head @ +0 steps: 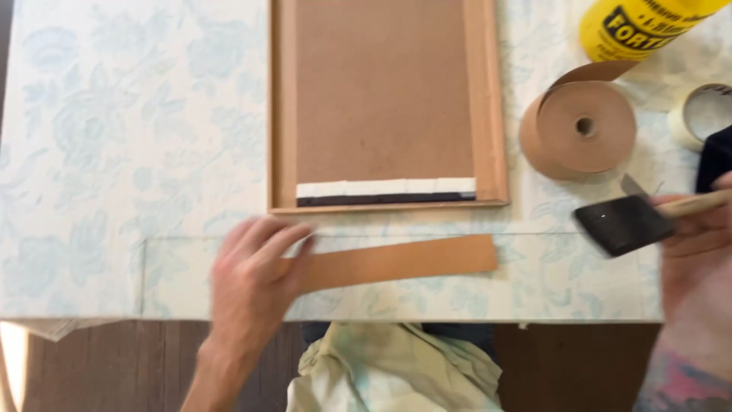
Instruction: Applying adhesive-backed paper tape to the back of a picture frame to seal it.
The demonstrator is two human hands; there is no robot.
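Note:
My left hand (252, 278) lies flat with fingers spread on the left end of a brown paper tape strip (404, 262), pressing it to the table. My right hand (698, 244), at the right edge, grips the wooden handle of a black foam brush (621, 223), whose head hovers just right of the strip. Beyond the strip lies a wooden picture frame (488, 99), back side up, with a brown backing board (381, 91) and a white and dark band along its near edge.
A roll of brown paper tape (579, 126) sits right of the frame. A yellow bottle (633, 27) stands at top right, beside a pale tape roll (701, 114). The table carries a pale floral cloth (114, 152). Crumpled fabric (389, 370) lies below the table edge.

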